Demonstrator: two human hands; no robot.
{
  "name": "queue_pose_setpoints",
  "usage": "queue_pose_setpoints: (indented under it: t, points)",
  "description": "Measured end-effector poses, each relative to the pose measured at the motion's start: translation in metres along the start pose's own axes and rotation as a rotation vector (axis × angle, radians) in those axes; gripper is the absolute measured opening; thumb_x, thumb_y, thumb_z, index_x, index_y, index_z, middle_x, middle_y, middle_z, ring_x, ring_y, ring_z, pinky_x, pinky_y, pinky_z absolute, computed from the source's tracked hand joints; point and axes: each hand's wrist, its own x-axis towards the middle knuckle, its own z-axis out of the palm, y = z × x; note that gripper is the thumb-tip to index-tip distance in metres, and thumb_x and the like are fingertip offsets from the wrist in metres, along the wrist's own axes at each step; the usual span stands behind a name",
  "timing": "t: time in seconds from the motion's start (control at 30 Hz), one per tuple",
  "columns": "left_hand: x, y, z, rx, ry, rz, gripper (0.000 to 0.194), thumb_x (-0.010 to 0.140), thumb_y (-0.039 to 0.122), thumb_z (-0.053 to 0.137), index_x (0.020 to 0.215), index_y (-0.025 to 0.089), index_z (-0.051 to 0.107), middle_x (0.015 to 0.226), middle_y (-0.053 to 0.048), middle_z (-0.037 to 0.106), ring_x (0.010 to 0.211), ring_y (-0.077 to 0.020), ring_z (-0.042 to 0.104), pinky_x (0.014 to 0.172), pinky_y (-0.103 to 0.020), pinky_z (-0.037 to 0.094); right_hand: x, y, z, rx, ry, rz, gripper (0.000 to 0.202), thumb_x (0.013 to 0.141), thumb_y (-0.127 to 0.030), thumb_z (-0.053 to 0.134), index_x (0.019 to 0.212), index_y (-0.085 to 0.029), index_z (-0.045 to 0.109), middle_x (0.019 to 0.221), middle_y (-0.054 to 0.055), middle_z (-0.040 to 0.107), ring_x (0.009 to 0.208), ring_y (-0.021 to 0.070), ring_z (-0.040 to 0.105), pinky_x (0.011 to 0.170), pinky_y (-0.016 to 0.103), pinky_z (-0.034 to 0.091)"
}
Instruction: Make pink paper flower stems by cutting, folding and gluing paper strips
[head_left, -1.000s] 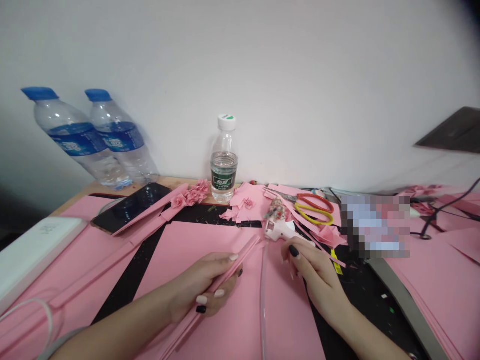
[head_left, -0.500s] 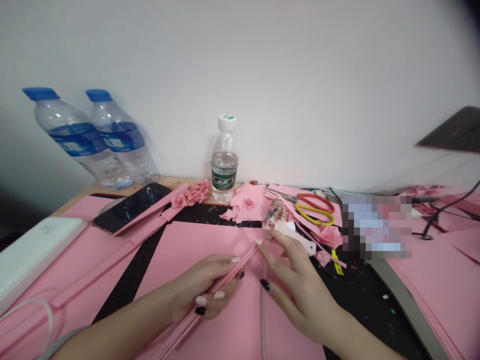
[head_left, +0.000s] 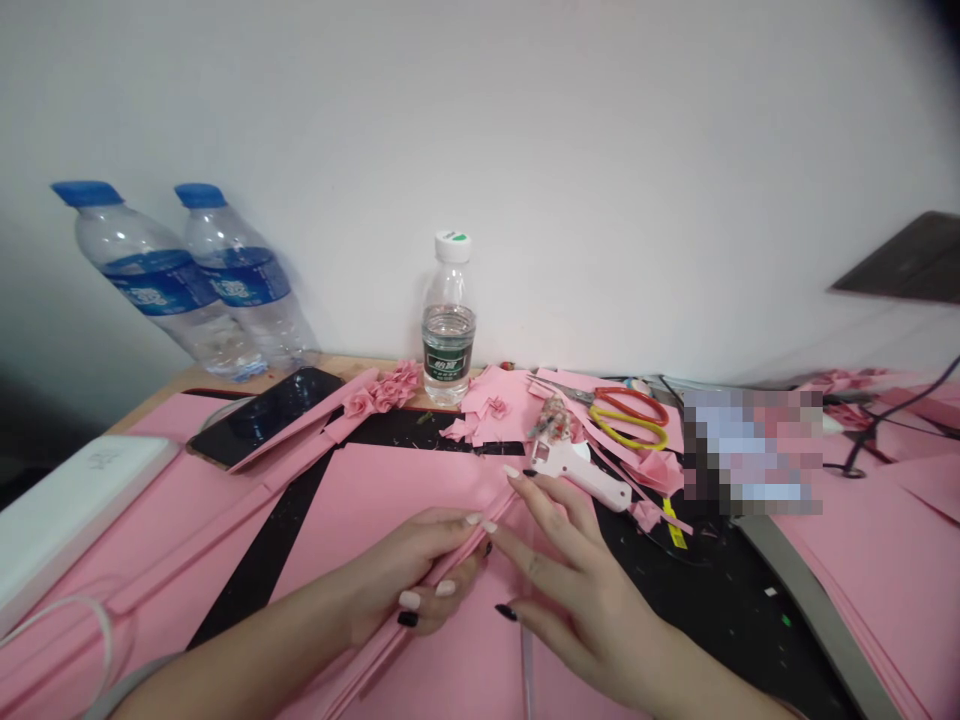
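The landmark is a small clear plastic water bottle with a white cap [head_left: 448, 335]. On the person's side of it, a long, folded pink paper strip [head_left: 364, 665] slants above a flat pink paper sheet [head_left: 360, 510]. The left hand [head_left: 431, 570] grasps the strip, thumb above and fingers curled beneath, probably to steady it. The right hand [head_left: 592, 590] is spread and grips nothing, its fingertips at the strip's far end, seemingly to press or smooth it. A white plastic glue gun [head_left: 577, 470] lies nearer than the bottle and to its right, likely for easy reach.
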Motion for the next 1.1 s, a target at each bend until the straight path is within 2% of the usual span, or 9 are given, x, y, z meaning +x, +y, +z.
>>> queue_pose_setpoints:
  t: [0.1,0.17,0.23,0.37,0.47,0.53,0.7,0.9,1.1]
  points:
    - [-0.001,0.000,-0.001,-0.021,0.031,-0.024,0.024,0.090,0.042,0.057,0.081,0.020,0.057,0.045,0.008,0.045,0.029,-0.0038,0.018,0.032,-0.018,0.013,0.001,0.006,-0.002,0.117,0.234,0.059,0.012,0.088,-0.012,0.064,0.098,-0.019,0.063,0.125,0.014,0.063,0.118,0.0267,0.054,0.099,0.044,0.049]
    - [-0.001,0.001,-0.002,-0.026,0.025,-0.036,0.026,0.089,0.042,0.058,0.078,0.020,0.055,0.045,0.008,0.044,0.030,-0.0036,0.018,0.032,-0.018,0.013,0.002,0.010,-0.005,0.185,0.331,0.113,0.016,0.087,-0.008,0.063,0.080,-0.021,0.056,0.101,0.009,0.067,0.099,0.0209,0.061,0.089,0.036,0.052]
    - [-0.001,0.002,-0.002,-0.027,0.006,-0.043,0.025,0.089,0.042,0.057,0.078,0.020,0.055,0.045,0.008,0.045,0.029,-0.0038,0.017,0.032,-0.018,0.013,0.003,0.013,-0.007,0.214,0.341,0.140,0.019,0.088,-0.005,0.056,0.078,-0.021,0.054,0.091,0.006,0.064,0.089,0.0180,0.062,0.081,0.032,0.053]
    - [-0.001,0.003,-0.001,-0.041,-0.030,-0.062,0.025,0.089,0.042,0.057,0.079,0.020,0.054,0.044,0.008,0.045,0.028,-0.0041,0.016,0.031,-0.018,0.011,0.003,0.012,-0.009,0.097,0.232,0.079,0.028,0.090,-0.001,0.043,0.100,-0.019,0.062,0.115,0.013,0.062,0.109,0.0230,0.057,0.091,0.040,0.051]
    - [-0.001,0.003,0.001,-0.033,-0.010,-0.081,0.026,0.089,0.044,0.059,0.079,0.020,0.054,0.044,0.008,0.046,0.027,-0.0041,0.017,0.030,-0.017,0.011,0.002,0.007,-0.006,-0.069,0.067,0.012,0.041,0.091,-0.008,0.047,0.128,-0.020,0.059,0.146,0.018,0.043,0.129,0.0335,0.041,0.098,0.053,0.047]
    - [0.000,0.002,0.000,-0.017,-0.005,-0.071,0.028,0.088,0.046,0.060,0.078,0.020,0.055,0.044,0.008,0.046,0.027,-0.0041,0.018,0.030,-0.017,0.013,0.002,0.005,-0.004,-0.161,-0.027,0.012,0.048,0.091,-0.015,0.052,0.138,-0.023,0.054,0.155,0.018,0.032,0.133,0.0396,0.035,0.097,0.059,0.046]
    - [0.003,0.000,-0.004,-0.026,-0.010,-0.052,0.031,0.091,0.046,0.057,0.074,0.020,0.055,0.042,0.007,0.044,0.027,-0.0041,0.018,0.030,-0.017,0.013,0.003,0.007,0.000,-0.290,-0.017,0.086,0.046,0.093,-0.021,0.055,0.138,-0.030,0.055,0.158,0.016,0.029,0.135,0.0458,0.030,0.094,0.067,0.041]
    - [0.001,0.001,-0.002,-0.069,-0.014,-0.046,0.026,0.095,0.037,0.052,0.075,0.021,0.056,0.043,0.007,0.045,0.027,-0.0042,0.015,0.029,-0.017,0.011,0.004,0.012,-0.002,-0.332,0.004,0.130,0.039,0.097,-0.023,0.050,0.135,-0.027,0.059,0.157,0.018,0.032,0.137,0.0475,0.028,0.093,0.068,0.041]
    - [0.003,-0.001,-0.005,-0.043,-0.009,-0.051,0.027,0.092,0.039,0.054,0.072,0.021,0.053,0.040,0.007,0.041,0.027,-0.0048,0.013,0.028,-0.018,0.010,0.003,0.015,-0.002,-0.347,0.038,0.165,0.036,0.097,-0.022,0.048,0.130,-0.023,0.062,0.154,0.018,0.037,0.136,0.0475,0.030,0.092,0.068,0.043]
